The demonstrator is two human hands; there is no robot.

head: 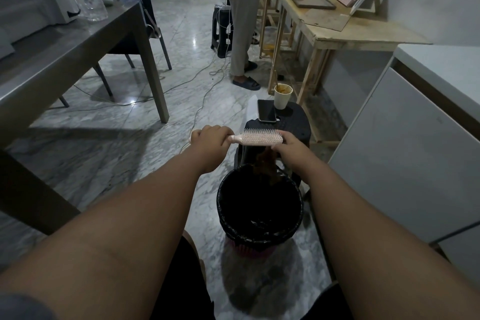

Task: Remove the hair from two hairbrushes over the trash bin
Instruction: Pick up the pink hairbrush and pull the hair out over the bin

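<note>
A pink hairbrush (259,138) lies level over the far side of the trash bin (225,205), bristles pointing up and away. My left hand (211,141) is closed around its handle. My right hand (288,144) sits at the brush's tip end with fingers pinched on a clump of brown hair (266,166) that hangs down toward the bin's far rim. The bin is lined with a black bag and stands on the floor between my knees. Only one hairbrush shows.
A black stool (293,125) behind the bin carries a phone (266,110) and a paper cup (283,96). A person (242,21) stands at a wooden bench (345,31). A grey table (59,60) is left, a white cabinet (405,143) right. Cables cross the floor.
</note>
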